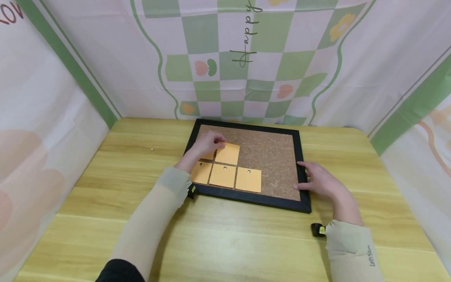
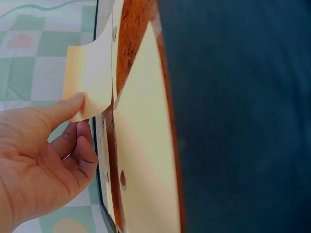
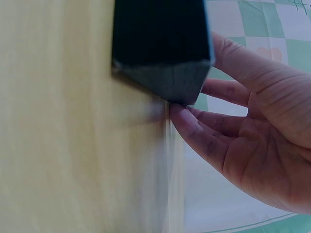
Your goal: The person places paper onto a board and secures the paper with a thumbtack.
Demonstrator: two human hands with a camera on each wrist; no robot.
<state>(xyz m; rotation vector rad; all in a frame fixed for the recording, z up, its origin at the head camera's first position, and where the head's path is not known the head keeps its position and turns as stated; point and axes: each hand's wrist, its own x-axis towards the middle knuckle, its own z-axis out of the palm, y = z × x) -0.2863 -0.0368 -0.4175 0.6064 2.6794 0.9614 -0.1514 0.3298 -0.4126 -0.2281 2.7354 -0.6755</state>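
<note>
A cork board (image 1: 271,152) with a black frame lies on the table. My left hand (image 1: 208,143) is over its upper left part. Thumb and fingers pinch the edge of an orange sticky note (image 1: 227,154), which bends up off the cork in the left wrist view. Below it, several orange notes sit in a row, among them a middle note (image 1: 222,177) and a right note (image 1: 248,181), each with a silver pin near its top. Another note at upper left is partly covered by the left hand. My right hand (image 1: 322,182) grips the board's right frame edge (image 3: 163,77).
One small silver pin (image 1: 152,149) lies on the wooden table (image 1: 246,243) left of the board. A patterned curtain (image 1: 232,66) hangs close behind the board, with more cloth on both sides. Bare cork shows on the board's right side.
</note>
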